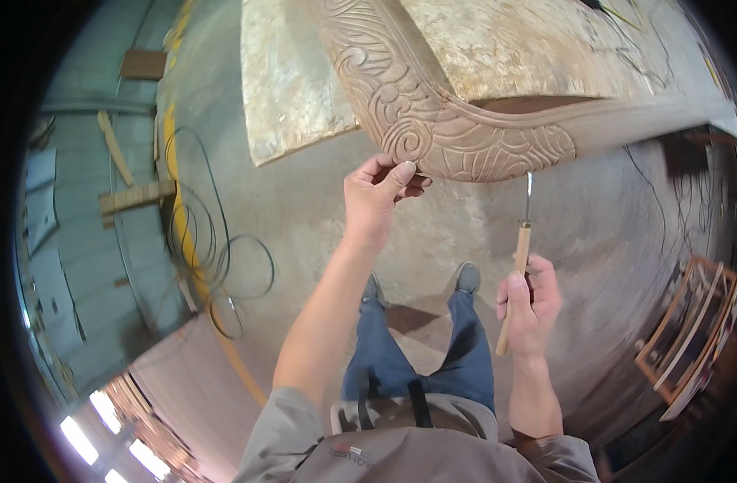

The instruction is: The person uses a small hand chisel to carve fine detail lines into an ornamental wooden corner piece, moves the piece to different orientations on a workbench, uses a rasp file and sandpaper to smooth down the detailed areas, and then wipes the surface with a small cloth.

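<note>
A curved wooden piece (pixel 457 149) with carved scrolls and leaf lines reaches across the top of the view. Its right arm is smooth and uncarved. My left hand (pixel 376 193) pinches the piece's near edge just below a spiral, thumb in front and the other fingers partly underneath. In my right hand (pixel 533 302) is a wood chisel (pixel 523 241), its pale wooden handle wrapped by the fingers. The metal blade points away from me, and its tip is at or just under the near edge of the carving; whether it touches cannot be made out.
Under the carving lies a worn, pale board tabletop (pixel 300 113). A dark green hose (pixel 224 241) coils on the floor at left beside a yellow line (pixel 179 217). Wooden frames (pixel 690 330) lean at the right. My shoes (pixel 467 278) stand below the work.
</note>
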A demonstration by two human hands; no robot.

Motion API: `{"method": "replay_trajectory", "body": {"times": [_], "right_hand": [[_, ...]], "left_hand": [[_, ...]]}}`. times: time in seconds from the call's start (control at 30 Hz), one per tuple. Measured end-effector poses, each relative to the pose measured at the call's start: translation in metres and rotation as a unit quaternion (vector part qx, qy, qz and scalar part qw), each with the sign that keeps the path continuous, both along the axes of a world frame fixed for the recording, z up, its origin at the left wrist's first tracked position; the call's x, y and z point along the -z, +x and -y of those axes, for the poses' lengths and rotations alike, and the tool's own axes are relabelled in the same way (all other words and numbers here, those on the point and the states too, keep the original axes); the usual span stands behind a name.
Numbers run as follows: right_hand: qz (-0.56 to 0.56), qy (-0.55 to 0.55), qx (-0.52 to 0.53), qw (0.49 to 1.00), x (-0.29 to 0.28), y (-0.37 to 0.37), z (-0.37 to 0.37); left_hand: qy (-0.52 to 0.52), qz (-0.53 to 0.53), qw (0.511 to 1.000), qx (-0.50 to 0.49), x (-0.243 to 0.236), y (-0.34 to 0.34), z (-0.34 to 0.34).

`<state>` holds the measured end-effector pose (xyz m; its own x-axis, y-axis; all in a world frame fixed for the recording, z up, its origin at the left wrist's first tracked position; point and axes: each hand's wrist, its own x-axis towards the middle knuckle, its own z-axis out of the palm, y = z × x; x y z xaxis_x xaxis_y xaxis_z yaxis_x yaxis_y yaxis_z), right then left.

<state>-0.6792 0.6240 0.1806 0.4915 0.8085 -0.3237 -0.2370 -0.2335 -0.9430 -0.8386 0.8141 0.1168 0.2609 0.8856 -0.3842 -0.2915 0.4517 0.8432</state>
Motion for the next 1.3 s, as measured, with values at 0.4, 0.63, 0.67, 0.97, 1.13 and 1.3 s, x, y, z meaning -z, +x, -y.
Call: {"method": "replay_trajectory", "body": {"times": [0.4, 0.63, 0.67, 0.97, 1.13, 1.3], "right_hand": [[0.025, 0.042, 0.104, 0.993, 0.057, -0.117, -0.022], [0.155, 0.052, 0.088, 0.983, 0.082, -0.136, -0.038], [0.157, 0.053, 0.093, 0.982, 0.084, -0.137, -0.04], [0.112, 0.069, 0.143, 0.981, 0.085, -0.169, -0.056], [0.099, 0.081, 0.19, 0.973, 0.081, -0.187, -0.067], [0.044, 0.099, 0.226, 0.968, 0.068, -0.204, -0.084]], "left_hand": [[0.714, -0.351, 0.569, 0.207, -0.059, -0.03, -0.108], [0.723, -0.333, 0.538, 0.275, -0.044, -0.016, -0.14], [0.727, -0.329, 0.536, 0.276, -0.043, -0.015, -0.141], [0.757, -0.311, 0.509, 0.267, -0.041, -0.014, -0.146], [0.761, -0.306, 0.492, 0.29, -0.044, -0.004, -0.144], [0.776, -0.292, 0.476, 0.292, -0.044, -0.002, -0.146]]}}
